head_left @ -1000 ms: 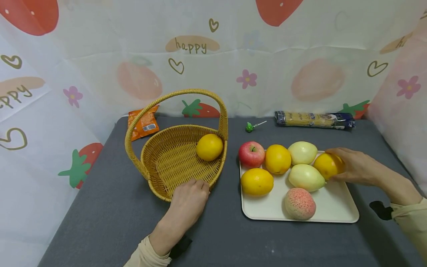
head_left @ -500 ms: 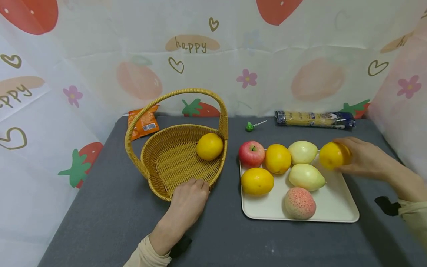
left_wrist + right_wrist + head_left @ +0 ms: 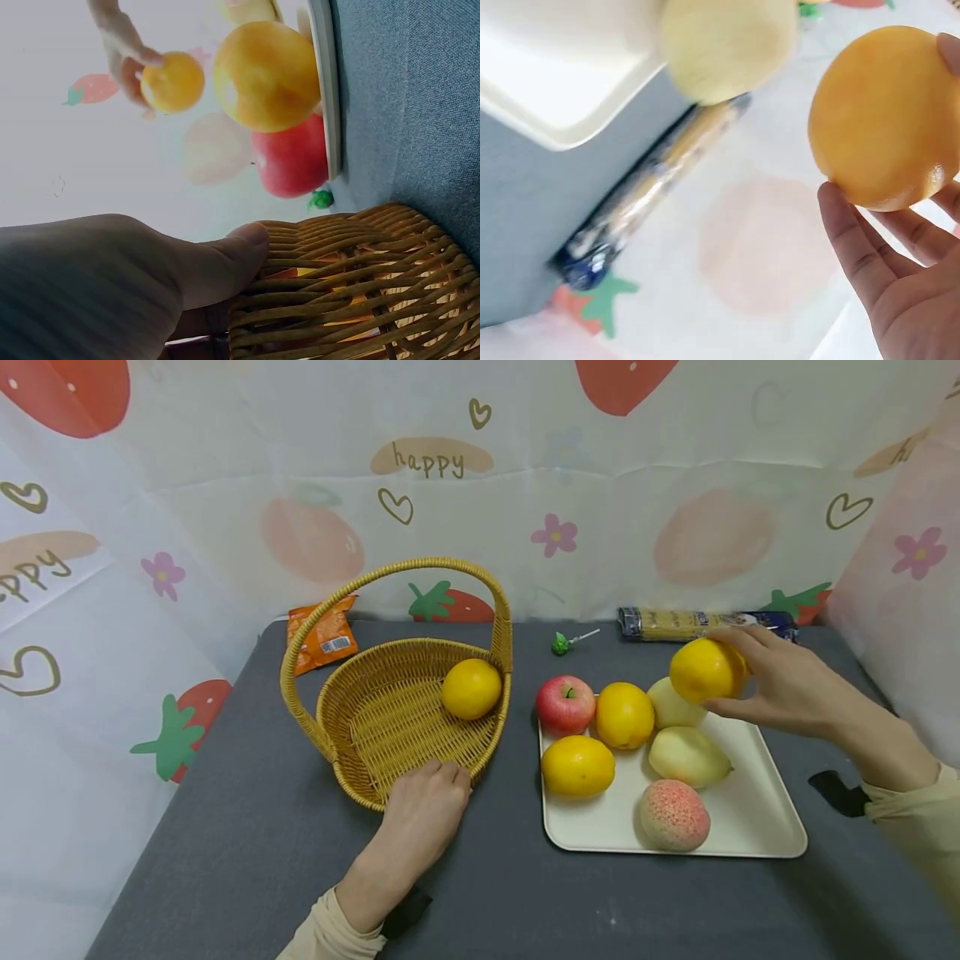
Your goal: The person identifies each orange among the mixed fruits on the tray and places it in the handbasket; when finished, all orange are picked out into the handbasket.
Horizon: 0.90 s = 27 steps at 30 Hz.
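Note:
My right hand (image 3: pixel 787 681) holds an orange (image 3: pixel 707 670) between thumb and fingers, raised above the back of the white tray (image 3: pixel 772 839). In the right wrist view the fingertips press against the round orange (image 3: pixel 885 120). My left hand (image 3: pixel 427 810) grips the near rim of the wicker basket (image 3: pixel 412 743), with its thumb over the edge in the left wrist view. Inside the basket a yellow-orange fruit (image 3: pixel 471 689) lies at the right. The tray bears a red apple (image 3: pixel 564 706), another orange (image 3: pixel 625 716), a lemon-shaped fruit (image 3: pixel 577 767), two pale green fruits (image 3: pixel 688 757) and a peach (image 3: pixel 675 815).
Behind the basket lies an orange packet (image 3: pixel 330 635). A green lollipop (image 3: pixel 561 644) and a long pack of noodles (image 3: pixel 663 625) lie along the back of the dark table (image 3: pixel 510 893), against a patterned cloth backdrop (image 3: pixel 465 527).
My right hand has lifted the orange off the tray's right side and carried it up and to the left, now overlapping a pale green fruit. The left hand and basket stay put.

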Each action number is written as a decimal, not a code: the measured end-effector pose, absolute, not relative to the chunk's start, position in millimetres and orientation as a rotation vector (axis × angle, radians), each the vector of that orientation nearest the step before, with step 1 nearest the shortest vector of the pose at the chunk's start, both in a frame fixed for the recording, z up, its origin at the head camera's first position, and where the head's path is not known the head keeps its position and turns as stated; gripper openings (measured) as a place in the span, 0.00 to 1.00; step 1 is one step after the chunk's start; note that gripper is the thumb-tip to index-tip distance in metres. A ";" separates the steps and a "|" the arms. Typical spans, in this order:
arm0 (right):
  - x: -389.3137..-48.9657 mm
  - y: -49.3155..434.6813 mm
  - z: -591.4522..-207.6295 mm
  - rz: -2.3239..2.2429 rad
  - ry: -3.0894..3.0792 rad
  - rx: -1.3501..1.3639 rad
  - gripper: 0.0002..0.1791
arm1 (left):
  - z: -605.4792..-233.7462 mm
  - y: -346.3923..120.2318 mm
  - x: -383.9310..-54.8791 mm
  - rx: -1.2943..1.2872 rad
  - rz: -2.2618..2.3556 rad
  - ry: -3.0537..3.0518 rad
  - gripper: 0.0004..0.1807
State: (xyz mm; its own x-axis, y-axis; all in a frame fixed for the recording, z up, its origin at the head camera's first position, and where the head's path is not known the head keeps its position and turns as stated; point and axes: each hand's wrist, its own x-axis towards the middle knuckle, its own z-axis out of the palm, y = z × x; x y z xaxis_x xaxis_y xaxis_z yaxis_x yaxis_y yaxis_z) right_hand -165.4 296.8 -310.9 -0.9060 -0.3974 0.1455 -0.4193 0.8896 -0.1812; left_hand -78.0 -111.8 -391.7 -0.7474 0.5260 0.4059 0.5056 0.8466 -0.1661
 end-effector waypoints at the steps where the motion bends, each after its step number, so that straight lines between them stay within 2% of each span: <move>1: -165.7 290.9 -309.1 0.319 -2.943 0.656 0.46 | -391.8 -111.8 -78.1 -0.762 0.063 -2.578 0.04; 9: -172.0 241.4 -299.0 0.351 -2.883 0.826 0.44 | -393.0 -112.2 -78.0 -0.755 0.068 -2.572 0.04; 18: -183.9 189.1 -297.9 0.354 -2.731 1.174 0.42 | -393.7 -112.2 -78.2 -0.762 0.088 -2.566 0.03; 27: -183.8 132.9 -297.4 0.310 -2.757 1.302 0.44 | -393.8 -112.4 -78.5 -0.764 0.083 -2.566 0.03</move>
